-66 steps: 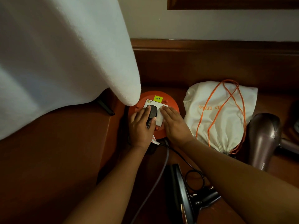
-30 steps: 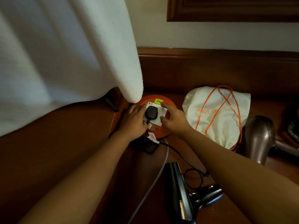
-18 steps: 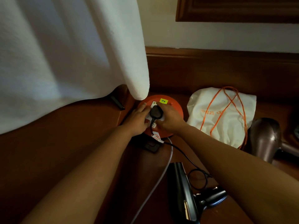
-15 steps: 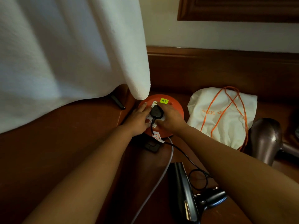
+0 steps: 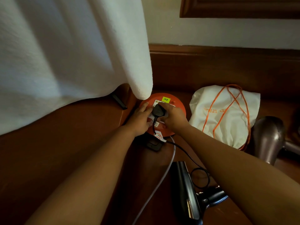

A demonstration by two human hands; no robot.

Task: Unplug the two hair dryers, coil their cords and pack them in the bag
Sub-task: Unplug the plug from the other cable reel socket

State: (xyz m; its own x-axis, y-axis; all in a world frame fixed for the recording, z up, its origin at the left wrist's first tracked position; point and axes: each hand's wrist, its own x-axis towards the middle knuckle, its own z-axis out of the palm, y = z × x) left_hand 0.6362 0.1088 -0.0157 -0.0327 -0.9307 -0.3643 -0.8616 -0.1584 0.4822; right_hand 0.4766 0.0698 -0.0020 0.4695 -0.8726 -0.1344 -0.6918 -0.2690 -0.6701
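Observation:
A round orange socket reel lies on the dark wooden floor. My right hand grips the black plug on its white socket face. My left hand lies flat on the reel's left side, fingers beside the plug. The plug's black cord runs down to a black hair dryer near the bottom. A brown hair dryer lies at the right. Between them rests a white drawstring bag with orange cords.
A white cloth hangs over the left half of the view, its corner touching the reel. A grey cable runs from the reel toward the bottom. A second black plug lies just below the reel. A wooden skirting board runs behind.
My right hand moved from the socket's right edge onto the black plug and closed on it. The left hand slid off the plug to the reel's left side.

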